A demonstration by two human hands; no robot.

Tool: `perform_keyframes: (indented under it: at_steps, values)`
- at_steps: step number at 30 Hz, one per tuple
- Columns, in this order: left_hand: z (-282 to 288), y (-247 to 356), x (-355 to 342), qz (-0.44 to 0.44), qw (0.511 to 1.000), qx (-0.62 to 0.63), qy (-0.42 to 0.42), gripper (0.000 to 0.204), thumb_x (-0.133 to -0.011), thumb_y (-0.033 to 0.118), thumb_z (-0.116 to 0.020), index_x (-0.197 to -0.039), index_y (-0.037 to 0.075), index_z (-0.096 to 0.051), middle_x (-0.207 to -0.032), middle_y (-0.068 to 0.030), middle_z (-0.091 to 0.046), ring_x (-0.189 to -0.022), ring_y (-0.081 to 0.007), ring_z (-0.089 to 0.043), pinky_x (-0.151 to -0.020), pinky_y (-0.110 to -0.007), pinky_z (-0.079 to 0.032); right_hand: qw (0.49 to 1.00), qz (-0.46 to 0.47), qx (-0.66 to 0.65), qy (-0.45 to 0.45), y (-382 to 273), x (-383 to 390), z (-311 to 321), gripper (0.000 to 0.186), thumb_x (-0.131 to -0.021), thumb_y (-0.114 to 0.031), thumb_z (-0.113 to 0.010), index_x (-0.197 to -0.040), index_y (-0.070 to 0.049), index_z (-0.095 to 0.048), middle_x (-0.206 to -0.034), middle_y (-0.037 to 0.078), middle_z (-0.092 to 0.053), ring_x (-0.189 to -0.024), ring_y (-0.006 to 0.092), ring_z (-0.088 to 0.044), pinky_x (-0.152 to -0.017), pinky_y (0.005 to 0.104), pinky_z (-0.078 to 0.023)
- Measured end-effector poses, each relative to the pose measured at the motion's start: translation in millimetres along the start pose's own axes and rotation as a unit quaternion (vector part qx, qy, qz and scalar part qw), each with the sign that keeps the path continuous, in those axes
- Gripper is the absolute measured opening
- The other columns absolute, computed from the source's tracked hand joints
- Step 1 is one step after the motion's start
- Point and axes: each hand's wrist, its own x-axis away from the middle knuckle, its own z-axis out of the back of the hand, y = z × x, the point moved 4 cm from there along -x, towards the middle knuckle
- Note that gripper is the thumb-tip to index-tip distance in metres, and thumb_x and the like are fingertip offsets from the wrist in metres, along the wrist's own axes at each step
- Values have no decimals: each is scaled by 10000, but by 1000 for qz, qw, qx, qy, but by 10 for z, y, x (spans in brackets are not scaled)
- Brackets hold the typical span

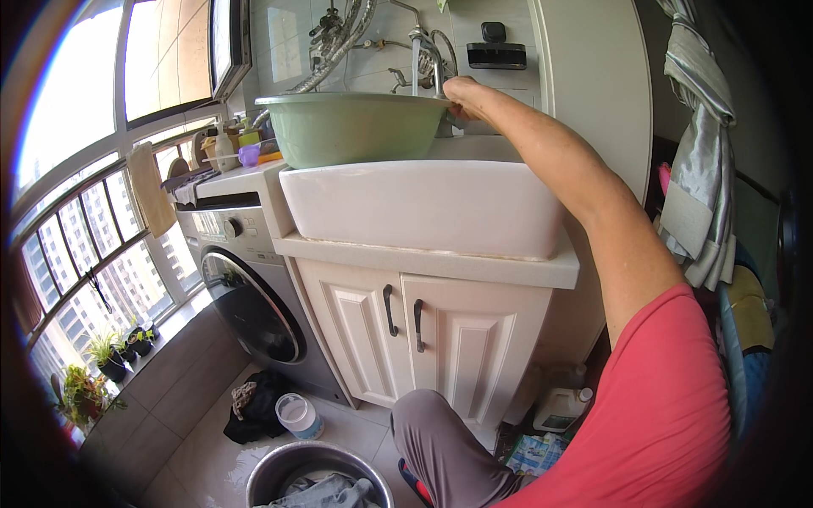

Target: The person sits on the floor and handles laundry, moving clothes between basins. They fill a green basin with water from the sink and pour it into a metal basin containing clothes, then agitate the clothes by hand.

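Observation:
My right hand (pixel 462 98) reaches out to the right rim of a large pale green basin (pixel 351 131), close beside the chrome faucet (pixel 432 55). Its fingers look curled inward, but what they grip, the rim or part of the faucet, is hidden behind the hand. A stream of water (pixel 415 68) falls from the spout into the basin, whose inside is out of sight. The basin rests on the white sink (pixel 415 207), toward its left side. My left hand is out of view.
A washing machine (pixel 246 284) stands left of the cabinet (pixel 423 326). On the floor are a metal tub (pixel 381 478) with wet cloth, a clear plastic bucket (pixel 298 415), a black bag (pixel 254 406) and a white jug (pixel 562 409). Potted plants (pixel 110 356) line the window ledge.

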Motion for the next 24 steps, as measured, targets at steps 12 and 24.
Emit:
perform_keyframes:
  at_steps: [12, 24]
  values:
    - [49, 58, 52, -44, 999, -1, 17, 295, -837, 283, -674, -932, 15, -598, -785, -237, -624, -745, -418, -608, -636, -489, -480, 1000, -1, -2, 10, -22, 68, 11, 93, -863, -117, -508, -829, -102, -592, -663, 44, -559, -507, 140, -529, -375, 289, -421]
    - [42, 55, 47, -34, 999, 3, 17, 282, -835, 270, -680, -930, 16, -604, -790, -233, -625, -745, -414, -608, -635, -485, -481, 1000, 2, 0, -3, -12, 50, 8, 104, -866, -140, -495, -827, -106, -585, -655, 40, -556, -492, 139, -520, -371, 285, -422]
